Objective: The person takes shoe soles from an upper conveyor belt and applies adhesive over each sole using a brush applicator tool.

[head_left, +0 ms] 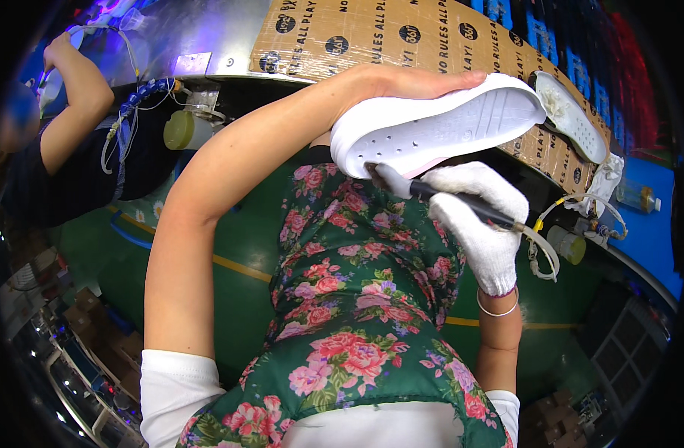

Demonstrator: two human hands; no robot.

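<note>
A white shoe sole (450,128), its hollow inner side facing me, is held up at the near edge of the table. My bare left hand (405,82) grips it along the far rim, fingers partly hidden behind it. In a white knitted glove, my right hand (480,243) is closed around the dark handle of a brush (390,181) fed by a thin hose. The bristle tip meets the sole's inner face near its left end, by the near rim. Another sole (579,128) lies to the right on the cardboard, with something whitish and crumpled inside it.
Printed brown cardboard (379,45) covers part of the metal table. At right are a crumpled white cloth (605,179), a clear bottle (637,197), a looping hose (543,254) and a yellowish jar (568,244). A co-worker's arm (80,97) and another jar (180,131) are at left.
</note>
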